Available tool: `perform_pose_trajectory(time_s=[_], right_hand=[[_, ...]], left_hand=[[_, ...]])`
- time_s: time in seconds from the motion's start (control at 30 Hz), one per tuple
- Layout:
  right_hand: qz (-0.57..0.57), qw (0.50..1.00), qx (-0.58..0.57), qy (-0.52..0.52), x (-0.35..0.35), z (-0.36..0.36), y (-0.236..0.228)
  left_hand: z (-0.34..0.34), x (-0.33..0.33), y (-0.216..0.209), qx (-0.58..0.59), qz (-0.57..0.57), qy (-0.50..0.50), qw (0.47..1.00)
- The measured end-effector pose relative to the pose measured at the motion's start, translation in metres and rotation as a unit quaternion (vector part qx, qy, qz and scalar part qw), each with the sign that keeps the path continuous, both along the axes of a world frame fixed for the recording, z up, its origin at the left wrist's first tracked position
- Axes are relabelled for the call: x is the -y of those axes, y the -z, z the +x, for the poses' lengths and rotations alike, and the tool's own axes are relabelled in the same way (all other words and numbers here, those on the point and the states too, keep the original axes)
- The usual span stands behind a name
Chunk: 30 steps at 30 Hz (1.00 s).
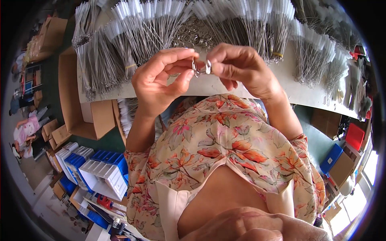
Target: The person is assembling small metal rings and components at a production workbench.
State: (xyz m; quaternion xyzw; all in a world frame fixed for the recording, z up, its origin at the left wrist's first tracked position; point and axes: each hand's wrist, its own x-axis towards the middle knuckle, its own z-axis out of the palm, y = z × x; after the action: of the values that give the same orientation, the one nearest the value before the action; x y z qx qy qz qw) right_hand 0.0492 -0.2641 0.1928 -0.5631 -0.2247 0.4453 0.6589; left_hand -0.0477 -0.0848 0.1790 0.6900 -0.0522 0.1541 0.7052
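My left hand (161, 78) and my right hand (237, 66) meet in front of my chest over the near edge of a white table (305, 94). Between their fingertips they pinch small metal rings (202, 67), thumb and forefinger of each hand closed on them. Just beyond the hands lies a heap of loose metal rings (192, 37) on the table. Bundles of thin wire brushes with white bristle tips (120, 44) fan across the table behind the heap, from far left to far right (313, 52).
An open cardboard box (82, 108) stands left of the table. Blue and white plastic bins (100, 170) sit on the floor at lower left. More cartons and a blue crate (331, 158) are at right. People sit at far left (26, 132).
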Motion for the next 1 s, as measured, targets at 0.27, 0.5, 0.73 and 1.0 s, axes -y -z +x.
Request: perform_pose_trajectory(time_s=[0.27, 0.5, 0.73, 1.0], right_hand=[[0.045, 0.997, -0.001, 0.055, -0.019, 0.006, -0.026], [0.062, 0.996, 0.056, -0.025, -0.02, 0.014, -0.029], [0.082, 0.99, 0.093, 0.074, -0.019, -0.004, -0.024], [0.051, 0.976, 0.177, 0.119, -0.017, -0.004, -0.024]], left_hand=[[0.016, 0.003, -0.023, 0.167, 0.175, -0.126, 0.962], [0.021, -0.007, -0.028, 0.214, 0.17, -0.106, 0.956], [0.017, -0.004, -0.034, 0.151, 0.106, -0.09, 0.979], [0.02, -0.004, -0.035, 0.121, 0.143, -0.058, 0.981]])
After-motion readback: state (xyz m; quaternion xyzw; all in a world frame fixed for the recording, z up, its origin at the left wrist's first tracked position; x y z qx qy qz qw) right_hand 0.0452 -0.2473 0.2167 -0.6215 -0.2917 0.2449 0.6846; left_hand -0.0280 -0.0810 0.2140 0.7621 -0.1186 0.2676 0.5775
